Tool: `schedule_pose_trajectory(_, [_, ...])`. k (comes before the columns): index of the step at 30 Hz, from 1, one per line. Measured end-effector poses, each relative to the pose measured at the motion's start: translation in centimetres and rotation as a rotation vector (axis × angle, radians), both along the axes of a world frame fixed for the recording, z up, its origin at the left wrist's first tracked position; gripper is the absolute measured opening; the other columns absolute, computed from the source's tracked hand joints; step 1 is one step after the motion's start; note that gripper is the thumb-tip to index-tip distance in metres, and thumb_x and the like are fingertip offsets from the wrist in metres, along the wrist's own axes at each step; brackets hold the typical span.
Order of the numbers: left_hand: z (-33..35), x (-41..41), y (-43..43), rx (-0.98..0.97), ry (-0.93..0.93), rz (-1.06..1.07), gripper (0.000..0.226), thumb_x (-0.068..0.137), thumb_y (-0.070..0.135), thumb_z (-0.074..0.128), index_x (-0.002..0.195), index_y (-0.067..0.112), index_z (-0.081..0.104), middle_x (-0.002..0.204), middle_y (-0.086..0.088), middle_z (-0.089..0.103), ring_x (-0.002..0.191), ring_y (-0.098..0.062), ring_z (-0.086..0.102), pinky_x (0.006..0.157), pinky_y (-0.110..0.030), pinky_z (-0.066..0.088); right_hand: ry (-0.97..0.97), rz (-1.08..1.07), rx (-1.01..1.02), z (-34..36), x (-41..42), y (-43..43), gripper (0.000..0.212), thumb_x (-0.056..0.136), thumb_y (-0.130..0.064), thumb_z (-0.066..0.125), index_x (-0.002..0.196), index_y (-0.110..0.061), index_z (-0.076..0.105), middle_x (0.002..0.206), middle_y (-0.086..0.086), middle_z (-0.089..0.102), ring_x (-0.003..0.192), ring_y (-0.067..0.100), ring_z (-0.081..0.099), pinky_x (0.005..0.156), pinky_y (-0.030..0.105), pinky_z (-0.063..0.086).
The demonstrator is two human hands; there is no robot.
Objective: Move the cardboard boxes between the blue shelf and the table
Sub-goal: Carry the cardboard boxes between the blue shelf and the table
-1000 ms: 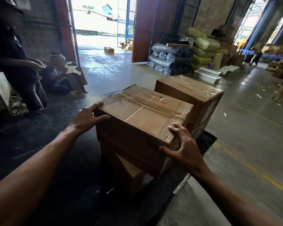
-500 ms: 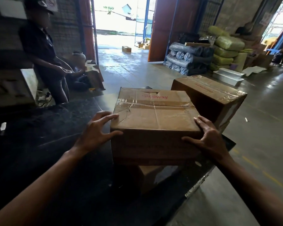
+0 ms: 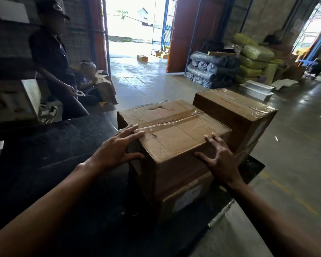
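Note:
A taped cardboard box (image 3: 174, 134) sits on top of another cardboard box (image 3: 185, 197) on the dark black table (image 3: 54, 154), near its right end. My left hand (image 3: 117, 149) presses on the top box's left edge, fingers spread over the lid and thumb down the side. My right hand (image 3: 220, 158) holds its near right corner, fingers splayed on the top edge. A second stack with a taped cardboard box (image 3: 235, 108) on top stands just behind and to the right, touching the first stack. No blue shelf is in view.
A person in dark clothes (image 3: 50, 58) stands at the table's far left, and another person (image 3: 87, 80) sits on the floor behind. Wrapped rolls (image 3: 208, 71), green sacks (image 3: 254, 56) and white slabs (image 3: 256, 89) lie beyond. Open concrete floor runs to the right.
The top box has been turned on the lower box, so its near corner now points toward me. My hands shifted with it, and the view swung right.

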State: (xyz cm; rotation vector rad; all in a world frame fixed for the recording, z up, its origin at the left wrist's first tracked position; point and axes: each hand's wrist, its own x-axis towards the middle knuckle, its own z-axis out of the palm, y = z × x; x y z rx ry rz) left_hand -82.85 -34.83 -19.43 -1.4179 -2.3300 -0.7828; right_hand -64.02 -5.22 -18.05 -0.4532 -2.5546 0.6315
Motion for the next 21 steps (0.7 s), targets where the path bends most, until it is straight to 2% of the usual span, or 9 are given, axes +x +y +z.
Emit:
schedule_pose_trajectory(3, [-0.5,0.1,1.0,0.063,-0.047,0.074,0.091,0.070,0.088,0.047,0.141,0.032,0.051,0.150,0.001,0.045,0.143,-0.018,0.034,0.112,-0.048,0.038,0.005,0.036,-0.036,0.2,0.6,-1.2,0.089,0.075,-0.062,0.063,0.149,-0.020,0.039,0.161,0.003,0.025,0.145,0.020,0.026,0.109,0.031,0.024])
schedule_pose_trajectory(5, [-0.9,1.6,2.6,0.107,-0.008,0.164,0.091,0.065,0.090,0.048,0.134,0.031,0.059,0.140,0.003,0.055,0.134,-0.019,0.043,0.108,-0.043,0.042,0.013,0.079,-0.051,0.1,1.0,-2.0,0.093,0.071,-0.066,0.063,0.149,-0.020,0.040,0.161,-0.001,0.025,0.144,0.009,0.024,0.112,0.023,0.018])
schedule_pose_trajectory(8, [-1.0,4.1,5.4,0.140,0.052,0.295,0.089,0.062,0.089,0.048,0.125,0.029,0.064,0.125,0.003,0.060,0.121,-0.022,0.050,0.100,-0.039,0.046,0.030,0.138,-0.056,-0.3,1.4,-2.6,0.104,0.067,-0.083,0.059,0.150,-0.022,0.040,0.160,-0.008,0.025,0.138,-0.007,0.018,0.110,0.010,0.014])
schedule_pose_trajectory(10, [-0.7,4.6,6.5,0.171,0.079,0.318,0.081,0.065,0.086,0.051,0.119,0.029,0.068,0.116,0.004,0.062,0.113,-0.021,0.054,0.097,-0.038,0.048,0.007,0.160,-0.046,-0.4,1.7,-2.7,0.113,0.060,-0.089,0.055,0.151,-0.024,0.036,0.160,-0.010,0.021,0.138,-0.007,0.015,0.111,0.014,0.015])
schedule_pose_trajectory(12, [-0.1,3.6,6.5,0.204,0.054,0.268,0.074,0.067,0.087,0.050,0.111,0.031,0.071,0.109,0.006,0.065,0.108,-0.020,0.057,0.097,-0.039,0.049,0.002,0.167,-0.037,-0.4,2.0,-2.8,0.114,0.060,-0.089,0.056,0.152,-0.025,0.035,0.161,-0.011,0.019,0.138,-0.005,0.015,0.111,0.019,0.018])
schedule_pose_trajectory(13, [0.2,2.7,6.2,0.200,0.006,0.234,0.075,0.067,0.090,0.048,0.110,0.033,0.071,0.110,0.007,0.065,0.109,-0.020,0.057,0.098,-0.041,0.047,0.008,0.164,-0.033,-0.4,2.0,-3.1,0.112,0.061,-0.087,0.057,0.152,-0.025,0.035,0.161,-0.010,0.020,0.139,-0.004,0.016,0.112,0.021,0.019])
schedule_pose_trajectory(15, [0.7,0.3,5.0,0.137,-0.116,0.203,0.086,0.061,0.097,0.042,0.115,0.036,0.069,0.125,0.004,0.062,0.122,-0.021,0.052,0.107,-0.042,0.039,0.022,0.139,-0.032,-0.7,1.9,-3.8,0.108,0.064,-0.083,0.061,0.152,-0.024,0.034,0.162,-0.009,0.019,0.141,0.003,0.020,0.112,0.025,0.023])
schedule_pose_trajectory(18, [1.4,-2.9,2.9,0.010,-0.302,0.262,0.104,0.049,0.097,0.048,0.135,0.038,0.055,0.155,-0.006,0.036,0.145,-0.023,0.027,0.119,-0.045,0.024,0.061,0.098,-0.038,-1.2,1.7,-4.8,0.099,0.071,-0.070,0.068,0.151,-0.024,0.033,0.162,-0.007,0.018,0.144,0.010,0.024,0.112,0.026,0.025])
schedule_pose_trajectory(21, [1.8,-4.8,1.4,-0.011,-0.397,0.283,0.109,0.047,0.092,0.057,0.141,0.038,0.047,0.162,-0.004,0.023,0.149,-0.023,0.018,0.121,-0.044,0.018,0.084,0.108,-0.021,-1.6,1.5,-5.3,0.095,0.075,-0.065,0.070,0.151,-0.025,0.031,0.162,-0.007,0.017,0.145,0.011,0.024,0.112,0.025,0.026])
